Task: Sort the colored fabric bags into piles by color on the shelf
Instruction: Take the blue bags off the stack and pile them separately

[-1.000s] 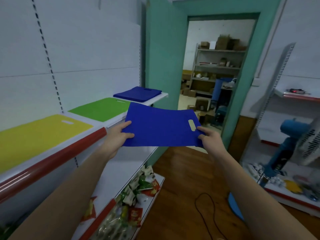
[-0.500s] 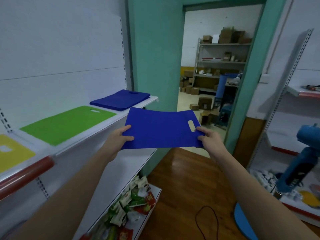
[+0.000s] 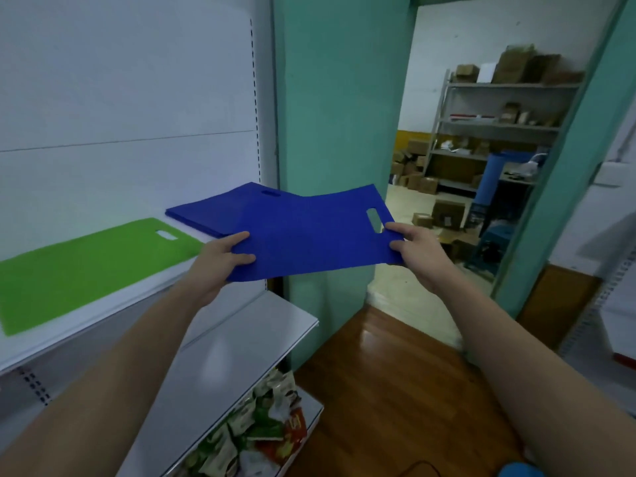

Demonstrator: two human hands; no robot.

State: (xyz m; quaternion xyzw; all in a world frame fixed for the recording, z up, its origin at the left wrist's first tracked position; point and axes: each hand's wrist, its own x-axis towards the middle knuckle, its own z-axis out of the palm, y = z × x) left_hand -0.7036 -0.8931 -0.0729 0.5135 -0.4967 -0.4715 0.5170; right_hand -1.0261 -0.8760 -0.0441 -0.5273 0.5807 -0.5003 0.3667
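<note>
I hold a flat blue fabric bag by its near edge, level in the air. My left hand pinches its left corner, my right hand pinches the right side beside the cut-out handle. The bag's far edge overlaps a pile of blue bags lying at the right end of the white shelf. A green bag lies flat on the same shelf to the left of the blue pile.
A teal door frame stands just behind the shelf's end. Lower shelves hold snack packets. Wooden floor lies to the right, with a storeroom of boxes beyond the doorway and another rack at the far right.
I have moved closer to the shelf's right end; the held blue bag has travelled forward and left, now reaching over the blue pile. The yellow bag has left the view.
</note>
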